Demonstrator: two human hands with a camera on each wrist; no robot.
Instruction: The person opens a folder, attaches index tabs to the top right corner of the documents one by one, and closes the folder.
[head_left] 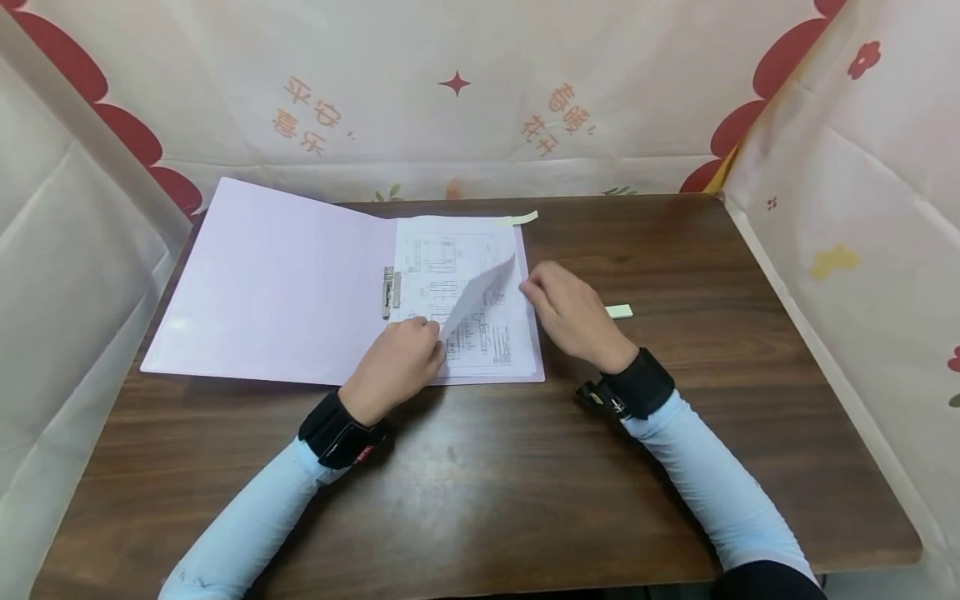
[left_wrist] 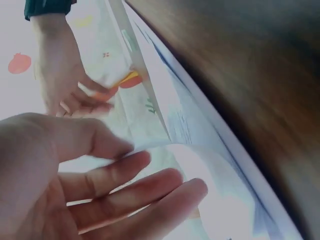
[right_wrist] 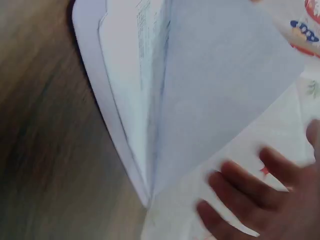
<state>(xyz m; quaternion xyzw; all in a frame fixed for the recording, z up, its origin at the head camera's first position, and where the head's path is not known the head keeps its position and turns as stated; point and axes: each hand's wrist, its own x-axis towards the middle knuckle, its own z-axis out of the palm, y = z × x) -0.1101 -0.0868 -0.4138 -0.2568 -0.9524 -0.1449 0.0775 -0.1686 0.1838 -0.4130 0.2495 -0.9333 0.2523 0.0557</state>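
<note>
A lavender folder (head_left: pixel 270 283) lies opened on the table, its metal clip (head_left: pixel 387 292) at the spine. Printed sheets with line drawings (head_left: pixel 480 333) fill its right side. One sheet (head_left: pixel 474 292) is lifted and curls up from its lower right part. My left hand (head_left: pixel 401 358) pinches this sheet between thumb and forefinger at the near edge; the other fingers extend along it in the left wrist view. Just off the folder's right edge is my right hand (head_left: pixel 573 317). In the right wrist view its fingers (right_wrist: pixel 245 190) are spread and apart from the raised sheet (right_wrist: pixel 225 80).
A pale yellow-green sticky strip (head_left: pixel 521 218) sticks out at the top right corner of the sheets. Another pale strip (head_left: pixel 619 312) lies on the brown wooden table (head_left: pixel 750 375), partly behind the right hand. Printed cloth (head_left: pixel 457 133) hangs along the back and sides.
</note>
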